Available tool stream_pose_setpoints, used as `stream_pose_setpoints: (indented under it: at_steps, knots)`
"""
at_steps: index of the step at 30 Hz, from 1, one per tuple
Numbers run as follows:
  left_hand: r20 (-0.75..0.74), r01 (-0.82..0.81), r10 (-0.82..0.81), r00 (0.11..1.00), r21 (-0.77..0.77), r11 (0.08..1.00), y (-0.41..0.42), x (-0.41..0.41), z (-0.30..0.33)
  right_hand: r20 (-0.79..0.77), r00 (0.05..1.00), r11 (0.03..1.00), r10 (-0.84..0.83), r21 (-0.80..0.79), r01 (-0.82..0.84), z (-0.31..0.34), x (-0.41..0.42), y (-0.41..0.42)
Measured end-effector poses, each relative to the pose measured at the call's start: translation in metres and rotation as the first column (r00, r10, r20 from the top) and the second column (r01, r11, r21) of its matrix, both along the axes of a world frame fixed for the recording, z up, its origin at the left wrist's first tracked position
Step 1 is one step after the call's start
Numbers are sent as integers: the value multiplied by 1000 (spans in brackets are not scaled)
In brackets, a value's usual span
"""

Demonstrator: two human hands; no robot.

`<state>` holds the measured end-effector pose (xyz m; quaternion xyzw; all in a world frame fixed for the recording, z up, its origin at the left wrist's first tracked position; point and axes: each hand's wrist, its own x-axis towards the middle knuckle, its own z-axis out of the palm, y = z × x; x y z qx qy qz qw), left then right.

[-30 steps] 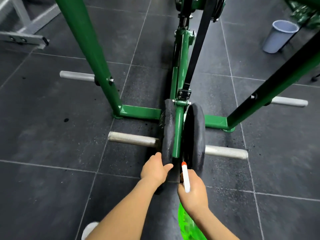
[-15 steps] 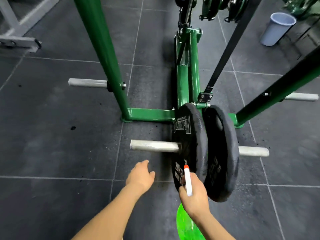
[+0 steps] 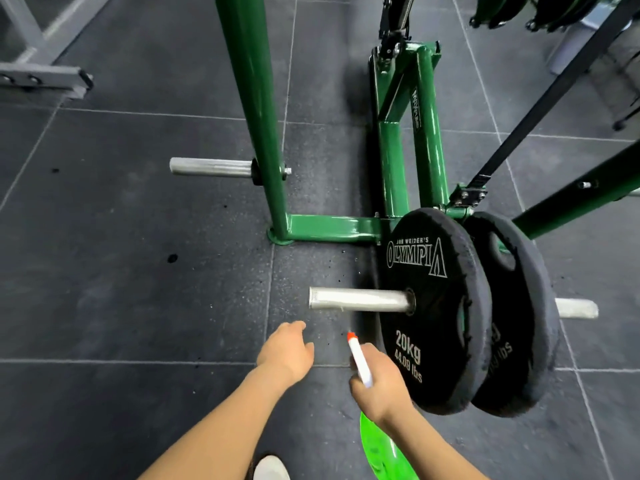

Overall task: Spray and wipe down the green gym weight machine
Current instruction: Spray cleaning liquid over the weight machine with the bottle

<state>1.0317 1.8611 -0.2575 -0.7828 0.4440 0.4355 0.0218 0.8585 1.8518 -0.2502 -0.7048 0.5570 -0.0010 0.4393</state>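
The green weight machine stands on the dark floor, with an upright post, a base bar and a central frame. Two black weight plates sit on its steel sleeve; the near one reads 20kg. My right hand grips a bright green spray bottle, whose white nozzle with a red tip points up and forward beside the near plate. My left hand hovers empty, fingers loosely relaxed, just below and left of the sleeve's free end. No cloth is in view.
A second steel peg sticks out left from the green post. A black strap runs diagonally at the right. A grey metal frame lies at the top left. My white shoe shows at the bottom edge.
My left hand let go of the near plate's rim and drew back to the left. The view shifted left, so the plates' printed faces now show. My right hand kept holding the bottle.
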Motion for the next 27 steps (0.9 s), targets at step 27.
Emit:
stream_pose_setpoints:
  at_steps: [27]
  knots:
    - [22, 198, -197, 980, -27, 980, -20, 40, 130, -208, 963, 980, -172, 63, 189, 143, -18, -22]
